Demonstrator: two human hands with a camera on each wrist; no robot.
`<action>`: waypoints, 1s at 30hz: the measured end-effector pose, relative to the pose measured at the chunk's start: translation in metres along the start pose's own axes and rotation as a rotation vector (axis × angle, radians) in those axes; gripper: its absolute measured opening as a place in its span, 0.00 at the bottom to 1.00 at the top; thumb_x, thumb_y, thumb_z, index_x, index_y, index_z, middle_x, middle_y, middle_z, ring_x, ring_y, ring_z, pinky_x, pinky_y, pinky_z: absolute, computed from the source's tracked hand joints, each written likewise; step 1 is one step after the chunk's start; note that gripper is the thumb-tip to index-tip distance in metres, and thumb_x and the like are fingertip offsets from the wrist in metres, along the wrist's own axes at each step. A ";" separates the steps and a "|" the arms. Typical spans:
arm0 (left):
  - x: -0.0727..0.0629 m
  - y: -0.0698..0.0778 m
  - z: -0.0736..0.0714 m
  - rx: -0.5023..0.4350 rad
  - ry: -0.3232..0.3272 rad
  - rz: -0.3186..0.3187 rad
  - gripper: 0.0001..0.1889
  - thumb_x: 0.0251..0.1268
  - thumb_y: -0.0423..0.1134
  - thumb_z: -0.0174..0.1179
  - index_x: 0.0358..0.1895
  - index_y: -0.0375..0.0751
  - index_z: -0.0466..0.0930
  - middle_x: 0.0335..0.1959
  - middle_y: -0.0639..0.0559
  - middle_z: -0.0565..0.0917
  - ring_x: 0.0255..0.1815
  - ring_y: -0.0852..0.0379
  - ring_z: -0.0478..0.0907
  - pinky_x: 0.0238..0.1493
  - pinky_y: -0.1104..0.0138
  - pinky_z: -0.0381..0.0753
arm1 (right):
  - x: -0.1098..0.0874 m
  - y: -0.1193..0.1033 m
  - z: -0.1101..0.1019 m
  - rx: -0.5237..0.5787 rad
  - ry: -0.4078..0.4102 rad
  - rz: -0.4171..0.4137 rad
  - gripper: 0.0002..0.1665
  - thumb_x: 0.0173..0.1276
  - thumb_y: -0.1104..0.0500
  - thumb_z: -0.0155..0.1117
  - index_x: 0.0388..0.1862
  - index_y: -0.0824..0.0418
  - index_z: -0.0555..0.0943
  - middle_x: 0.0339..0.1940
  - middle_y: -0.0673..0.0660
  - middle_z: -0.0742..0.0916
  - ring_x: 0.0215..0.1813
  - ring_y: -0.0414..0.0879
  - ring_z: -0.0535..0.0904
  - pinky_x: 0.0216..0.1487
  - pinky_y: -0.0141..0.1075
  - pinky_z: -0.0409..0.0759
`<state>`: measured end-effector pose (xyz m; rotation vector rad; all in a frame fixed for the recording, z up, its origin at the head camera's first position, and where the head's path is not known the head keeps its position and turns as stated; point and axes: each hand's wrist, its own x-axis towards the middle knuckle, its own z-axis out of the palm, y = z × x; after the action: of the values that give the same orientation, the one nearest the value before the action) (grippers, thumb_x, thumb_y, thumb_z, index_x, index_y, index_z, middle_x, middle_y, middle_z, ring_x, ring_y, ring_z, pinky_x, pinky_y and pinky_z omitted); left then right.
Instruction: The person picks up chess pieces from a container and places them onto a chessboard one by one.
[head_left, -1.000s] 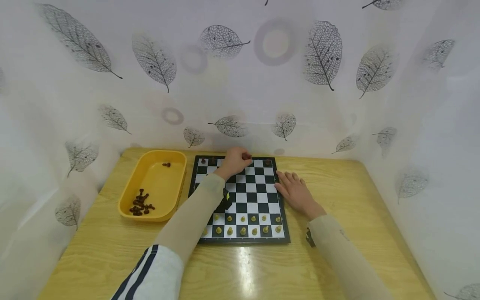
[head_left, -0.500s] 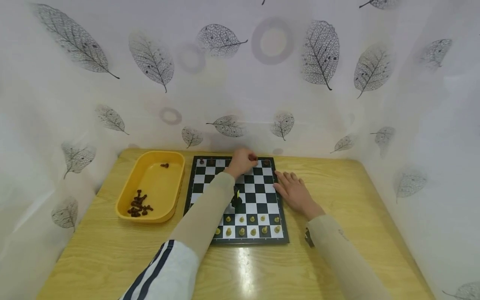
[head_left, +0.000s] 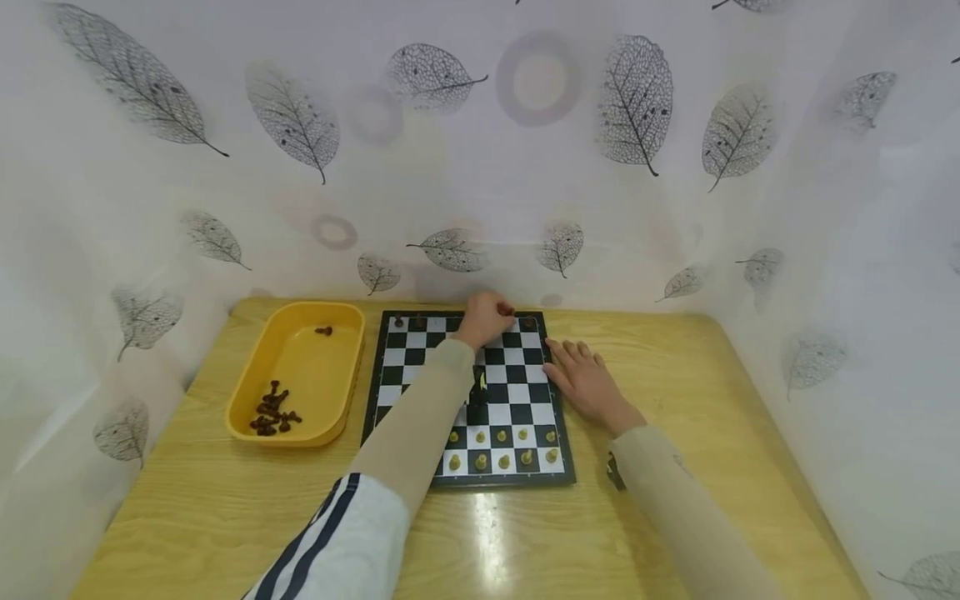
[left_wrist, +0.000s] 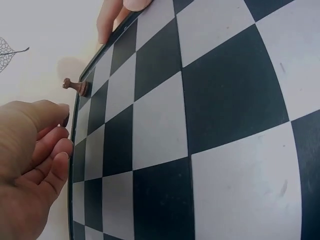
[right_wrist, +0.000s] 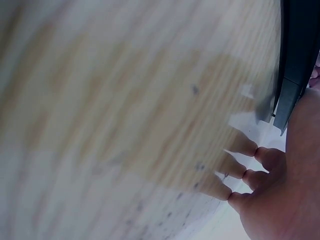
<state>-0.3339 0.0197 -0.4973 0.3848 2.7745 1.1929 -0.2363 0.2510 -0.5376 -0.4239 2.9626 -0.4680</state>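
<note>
At the far edge of the chessboard (head_left: 519, 374), my left hand (head_left: 483, 320) pinches a dark brown chess piece between thumb and fingers. Only a dark bit of that chess piece (left_wrist: 65, 120) shows in the left wrist view, so its kind is hidden. A brown rook (left_wrist: 77, 87) stands on the far right corner square, just beyond the left fingertips. My right hand (head_left: 591, 387) lies with extended fingers against the board's right edge. In the right wrist view the right hand's fingers (right_wrist: 255, 177) touch the wooden table beside the black board edge.
Left of the board, a yellow tray (head_left: 238, 392) contains a pile of brown pieces (head_left: 273, 409) and one lone piece (head_left: 323, 331). Two brown pieces stand at the far left corner. Yellowish pieces (head_left: 503, 461) line the two near rows. A leaf-patterned curtain hangs behind the table.
My left hand has shifted right along the far row, toward the corner rook, still pinching the brown piece. The right hand stays at the board's edge. The head view has drifted slightly.
</note>
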 end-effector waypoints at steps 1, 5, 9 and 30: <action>0.000 0.000 0.001 0.007 -0.001 0.000 0.12 0.71 0.38 0.69 0.53 0.37 0.89 0.49 0.44 0.90 0.50 0.49 0.85 0.53 0.59 0.86 | 0.000 -0.001 -0.001 0.002 -0.001 -0.002 0.41 0.86 0.33 0.35 0.88 0.49 0.54 0.86 0.68 0.63 0.86 0.71 0.52 0.83 0.69 0.49; 0.001 -0.001 0.004 0.018 0.000 -0.002 0.11 0.71 0.38 0.69 0.51 0.37 0.90 0.49 0.44 0.89 0.50 0.49 0.85 0.52 0.60 0.86 | 0.000 -0.002 -0.002 0.002 -0.004 -0.005 0.41 0.86 0.33 0.35 0.88 0.50 0.54 0.86 0.67 0.63 0.86 0.71 0.52 0.83 0.69 0.49; 0.001 -0.002 0.006 0.008 0.011 -0.007 0.11 0.71 0.37 0.69 0.51 0.37 0.90 0.49 0.43 0.89 0.49 0.48 0.86 0.52 0.59 0.86 | 0.000 -0.003 -0.003 0.004 -0.010 0.001 0.41 0.86 0.33 0.34 0.88 0.50 0.54 0.86 0.67 0.62 0.86 0.71 0.51 0.83 0.69 0.48; 0.000 0.000 0.007 0.012 -0.012 -0.007 0.11 0.70 0.36 0.69 0.50 0.35 0.90 0.50 0.42 0.90 0.51 0.47 0.86 0.54 0.59 0.86 | -0.001 -0.001 -0.002 0.012 -0.012 0.001 0.41 0.85 0.32 0.34 0.88 0.48 0.53 0.86 0.67 0.62 0.86 0.71 0.50 0.83 0.69 0.47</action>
<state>-0.3323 0.0239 -0.5021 0.3822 2.7718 1.1691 -0.2352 0.2507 -0.5350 -0.4231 2.9463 -0.4815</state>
